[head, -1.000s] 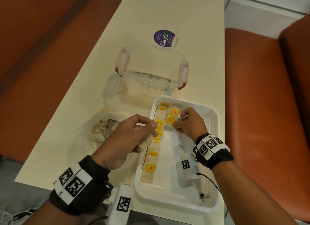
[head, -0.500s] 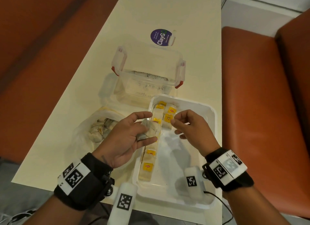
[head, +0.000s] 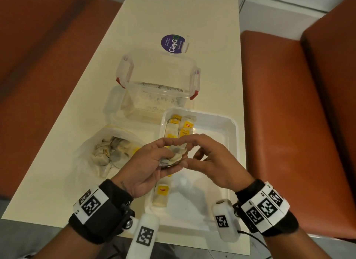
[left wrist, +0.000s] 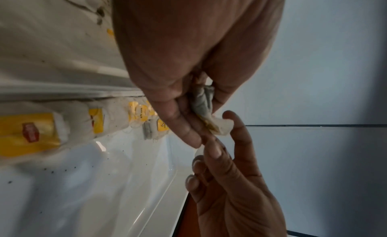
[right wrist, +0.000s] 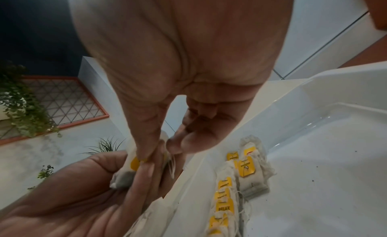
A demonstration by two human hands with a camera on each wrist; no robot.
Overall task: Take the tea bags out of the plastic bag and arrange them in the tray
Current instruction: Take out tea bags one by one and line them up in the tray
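Note:
My left hand [head: 169, 157] is held palm up over the white tray's [head: 232, 123] left side and grips a small bunch of crumpled tea bags [head: 178, 154]. My right hand [head: 189, 149] meets it from the right. In the right wrist view, its thumb and forefinger pinch the edge of one tea bag [right wrist: 134, 163] by its yellow tag. A row of tea bags with yellow tags [head: 174, 128] lies along the tray's left wall, with a shorter row beside it. The plastic bag [head: 107, 152] lies open left of the tray and holds more tea bags.
A clear lidded container [head: 158, 81] stands just beyond the tray, with a purple round label [head: 173, 43] behind it. The table [head: 173, 11] is narrow, with orange bench seats [head: 279, 114] on both sides. The tray's right half shows a bare floor with dark specks.
My right hand left the tea bags laid in the tray and came back to my left hand. My left hand turned palm up, and the right now pinches one bag there.

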